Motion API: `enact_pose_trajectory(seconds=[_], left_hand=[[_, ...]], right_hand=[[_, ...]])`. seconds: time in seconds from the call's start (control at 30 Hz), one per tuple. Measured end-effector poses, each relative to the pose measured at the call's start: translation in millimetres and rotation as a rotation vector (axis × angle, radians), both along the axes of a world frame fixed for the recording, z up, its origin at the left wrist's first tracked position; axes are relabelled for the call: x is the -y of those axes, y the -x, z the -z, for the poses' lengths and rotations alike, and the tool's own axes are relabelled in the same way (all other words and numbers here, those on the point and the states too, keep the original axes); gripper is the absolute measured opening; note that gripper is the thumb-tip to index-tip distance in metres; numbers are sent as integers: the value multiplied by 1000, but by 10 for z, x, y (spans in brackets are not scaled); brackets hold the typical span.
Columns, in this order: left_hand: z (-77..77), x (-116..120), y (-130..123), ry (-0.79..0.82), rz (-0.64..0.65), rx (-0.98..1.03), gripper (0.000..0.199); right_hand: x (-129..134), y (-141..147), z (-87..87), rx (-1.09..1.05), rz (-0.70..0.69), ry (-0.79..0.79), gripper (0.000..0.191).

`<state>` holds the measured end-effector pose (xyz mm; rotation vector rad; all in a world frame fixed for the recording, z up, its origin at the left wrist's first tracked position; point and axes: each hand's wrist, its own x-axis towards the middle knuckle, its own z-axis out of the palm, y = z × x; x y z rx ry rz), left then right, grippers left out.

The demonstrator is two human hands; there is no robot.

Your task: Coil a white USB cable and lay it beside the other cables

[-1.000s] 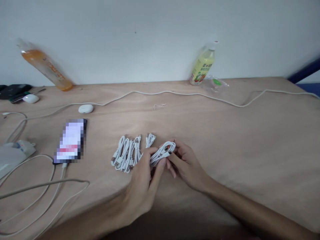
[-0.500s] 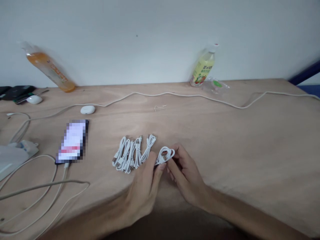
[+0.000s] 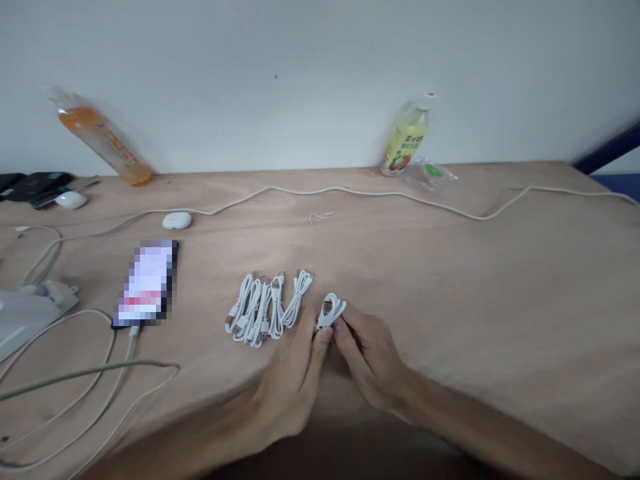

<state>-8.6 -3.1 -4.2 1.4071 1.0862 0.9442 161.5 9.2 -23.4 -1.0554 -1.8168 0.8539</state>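
Here, a coiled white cable (image 3: pixel 330 312) is held just to the right of the cable row (image 3: pixel 277 310), which is laid out on the wooden surface (image 3: pixel 450 287). The near end of the coil is pinched in the left grip (image 3: pixel 293 380), closed between thumb and fingers. Its right edge is held in the right grip (image 3: pixel 373 360), also nearly closed, with the fingertips partly hidden by the loops. The coil is tilted, and a dark opening or connector can be seen inside it, too blurred to be told clearly.

The cable row is made up of white bundles set side by side, some with metal plugs showing. To its left, a phone (image 3: pixel 147 283) is laid face up, its screen pixelated, with a charging cable (image 3: pixel 131 343) plugged in at the near end. Farther left of the row, a white plastic object (image 3: pixel 27 320) is partly cut off. Beyond the row, a white case (image 3: pixel 177 221), a thin strand (image 3: pixel 320 217) and a long pale cable (image 3: pixel 345 191) are seen. Far beyond it, an orange bottle (image 3: pixel 105 147) is leaned on the wall (image 3: pixel 225 87) to the left, and a yellow-green bottle (image 3: pixel 406 141) to the right, beside a clear wrapper (image 3: pixel 431 173).
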Motion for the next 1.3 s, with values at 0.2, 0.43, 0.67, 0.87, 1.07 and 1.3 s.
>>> enact_pose_trajectory(seconds=[0.2, 0.43, 0.67, 0.87, 1.07, 1.3], left_hand=[[-7, 33, -39, 94, 89, 9, 50], [38, 80, -64, 362, 123, 168, 67], [16, -44, -50, 548, 166, 245, 72], [6, -129, -22, 604, 272, 177, 79], [29, -42, 14, 9, 39, -118, 60], [163, -61, 47, -708, -135, -317, 31]], right_hand=[[22, -18, 27, -17, -59, 49, 28], [-50, -53, -17, 191, 48, -426, 30], [-170, -149, -26, 262, -45, -501, 28], [-227, -186, -18, 262, -67, -553, 29], [-180, -139, -9, 173, -28, -389, 30], [-59, -71, -61, -206, -9, 152, 32]])
